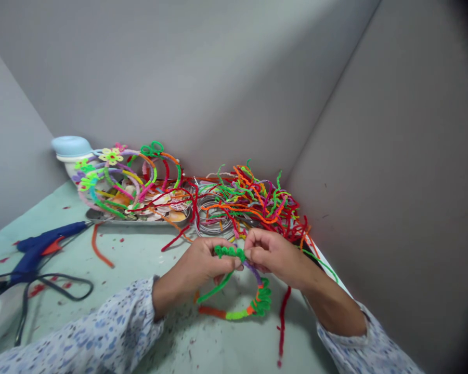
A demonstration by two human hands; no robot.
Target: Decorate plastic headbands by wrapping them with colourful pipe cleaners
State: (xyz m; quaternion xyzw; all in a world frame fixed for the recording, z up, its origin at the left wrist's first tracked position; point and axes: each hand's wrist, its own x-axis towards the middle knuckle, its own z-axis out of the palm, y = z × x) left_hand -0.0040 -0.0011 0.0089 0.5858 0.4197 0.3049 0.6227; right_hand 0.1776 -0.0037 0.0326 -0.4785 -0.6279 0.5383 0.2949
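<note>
The fingers of the left hand (207, 259) are clamped on a green looped strip (229, 252) of fuzzy wire, just below and right of the middle of the frame, while the fingers of the right hand (275, 254) pinch together at its right end. A fuzzy ring (237, 315) in green, orange and purple sits directly below, with green loops (262, 298) along its right side; whether the strip is joined to it, I cannot tell. A red stem (283, 322) lies at lower right on the pale green surface (218, 353). Above the hands are a coil of metal wire (214, 228) and a tangled heap of coloured stems (257, 192). Left of centre, flowered hoops (150, 169) stand at a metal tray (159, 223) of seashells (161, 200), and a blue glue gun (33, 249) lies at the left.
</note>
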